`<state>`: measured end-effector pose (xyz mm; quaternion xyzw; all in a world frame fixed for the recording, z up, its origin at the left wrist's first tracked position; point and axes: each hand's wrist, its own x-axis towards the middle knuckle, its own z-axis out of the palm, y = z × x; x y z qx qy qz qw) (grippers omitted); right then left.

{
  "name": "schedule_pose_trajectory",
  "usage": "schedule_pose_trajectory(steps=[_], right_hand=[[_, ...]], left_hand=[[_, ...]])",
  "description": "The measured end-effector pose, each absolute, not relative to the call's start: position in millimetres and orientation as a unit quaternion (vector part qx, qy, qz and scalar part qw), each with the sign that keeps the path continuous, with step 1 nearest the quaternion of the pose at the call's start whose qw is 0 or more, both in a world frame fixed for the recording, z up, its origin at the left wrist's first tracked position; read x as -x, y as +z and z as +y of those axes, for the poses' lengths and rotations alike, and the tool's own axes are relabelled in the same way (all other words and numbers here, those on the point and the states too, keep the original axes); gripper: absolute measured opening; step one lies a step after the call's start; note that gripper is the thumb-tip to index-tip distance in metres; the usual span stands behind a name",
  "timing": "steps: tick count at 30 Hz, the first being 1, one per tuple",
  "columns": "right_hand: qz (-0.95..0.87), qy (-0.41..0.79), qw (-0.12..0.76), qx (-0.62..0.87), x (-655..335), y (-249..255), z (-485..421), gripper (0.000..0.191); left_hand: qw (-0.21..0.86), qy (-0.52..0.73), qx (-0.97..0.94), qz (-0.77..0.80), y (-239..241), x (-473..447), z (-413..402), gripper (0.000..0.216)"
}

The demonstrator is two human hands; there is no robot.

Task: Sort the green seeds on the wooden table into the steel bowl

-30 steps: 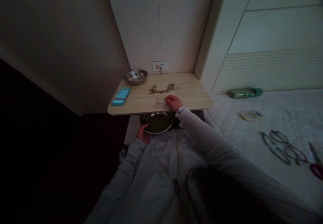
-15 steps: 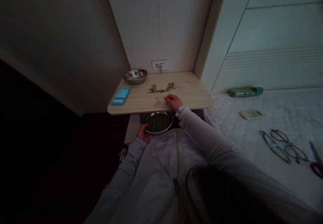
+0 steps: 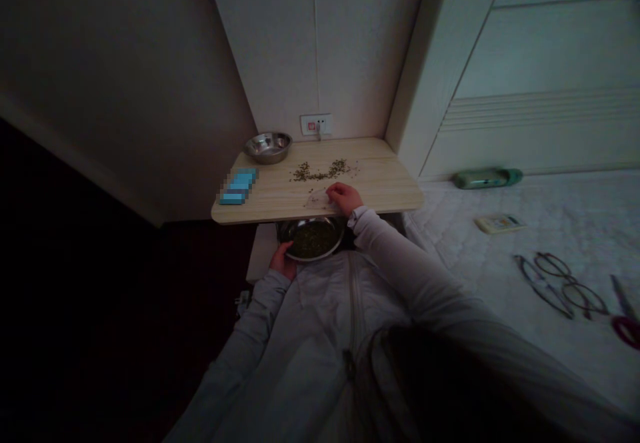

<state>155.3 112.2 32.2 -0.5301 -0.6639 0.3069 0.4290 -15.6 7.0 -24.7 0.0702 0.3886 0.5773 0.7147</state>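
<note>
My left hand (image 3: 284, 262) grips the left rim of a steel bowl (image 3: 327, 254) in front of my lap, thumb over the edge. The bowl is filled with small dark green grains, perhaps beans, and sits partly under the table edge. My right hand (image 3: 345, 199) is above the front of the wooden table (image 3: 385, 190), fingers pinched on the right end of a thin clear plastic piece (image 3: 317, 198). A few grains lie around the plastic. Behind it, greenish-brown grains (image 3: 320, 176) are scattered in loose clusters.
An empty steel bowl (image 3: 269, 148) stands at the table's back left, a blurred-out phone (image 3: 239, 186) before it. A wall socket (image 3: 316, 124) holds a plug. On the white bed lie a green bottle (image 3: 487, 178), a small pale box (image 3: 500, 224), glasses (image 3: 584, 297) and scissors (image 3: 625, 323).
The view has shifted very slightly. Both hands keep nearly the same place, the left on the bowl and the right at the clear plastic piece.
</note>
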Motion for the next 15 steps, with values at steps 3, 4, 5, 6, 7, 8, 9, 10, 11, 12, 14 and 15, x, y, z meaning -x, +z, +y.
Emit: schedule_pose_trajectory(steps=[3,4,5,6,7,8,9,10,11,12,14,15], right_hand=[[-0.668,0.299,0.43,0.529,-155.7,32.0,112.3,0.016],[-0.669,0.297,0.429,0.53,-155.9,31.6,112.5,0.016],[-0.669,0.294,0.429,0.53,-156.0,31.2,112.8,0.016],[-0.67,0.294,0.43,0.53,-156.2,30.7,113.1,0.016],[-0.67,0.295,0.43,0.529,-156.4,30.2,113.4,0.016],[-0.67,0.298,0.43,0.528,-156.5,29.9,113.6,0.016],[-0.669,0.3,0.43,0.527,-156.5,29.8,113.6,0.016],[-0.668,0.301,0.43,0.527,-156.5,29.9,113.5,0.016],[-0.668,0.301,0.429,0.528,-156.5,30.2,113.1,0.016],[-0.669,0.3,0.427,0.529,-156.5,30.8,112.6,0.016],[-0.671,0.296,0.424,0.532,-156.4,32.1,111.4,0.015],[-0.671,0.294,0.424,0.532,-156.3,32.6,110.9,0.015]], left_hand=[[0.72,0.569,-0.07,0.392,-23.8,15.6,6.5,0.018],[0.719,0.567,-0.071,0.395,-23.0,15.5,6.2,0.018],[0.716,0.567,-0.072,0.4,-22.1,15.3,5.9,0.018],[0.713,0.568,-0.073,0.405,-21.4,15.1,5.7,0.017],[0.71,0.569,-0.073,0.408,-20.8,14.9,5.6,0.017],[0.709,0.569,-0.073,0.409,-20.5,14.7,5.5,0.017],[0.709,0.571,-0.073,0.408,-20.5,14.6,5.5,0.017],[0.708,0.573,-0.074,0.406,-20.7,14.5,5.6,0.017],[0.707,0.575,-0.075,0.404,-20.9,14.4,5.7,0.017],[0.707,0.576,-0.076,0.404,-21.2,14.4,5.7,0.017],[0.704,0.578,-0.08,0.404,-21.6,14.4,5.8,0.017],[0.704,0.579,-0.082,0.403,-21.7,14.4,5.8,0.017]])
